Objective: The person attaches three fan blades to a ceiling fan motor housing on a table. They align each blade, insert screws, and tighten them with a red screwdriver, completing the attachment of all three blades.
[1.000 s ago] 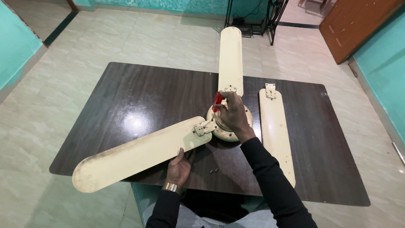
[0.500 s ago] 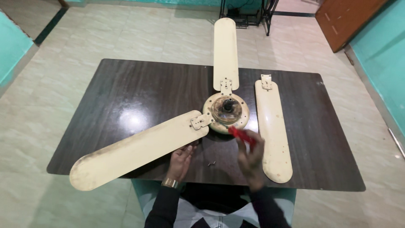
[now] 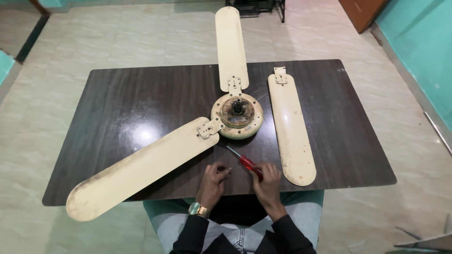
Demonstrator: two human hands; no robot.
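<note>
My right hand [image 3: 268,181] grips the red-handled steel screwdriver [image 3: 245,162], its tip towards eleven o'clock at the cream round fan motor hub [image 3: 237,115] on the dark wooden worktop [image 3: 141,99]. My left hand [image 3: 214,181] pinches, probably, a small screw. Next move: careful seating.

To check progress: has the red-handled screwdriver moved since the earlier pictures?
Yes. The red-handled screwdriver came off the round cream fan hub toward the table's near edge.

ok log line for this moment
right hand: holds screwdriver | left hand: on table by small screw | fan: two blades on, one off
</note>
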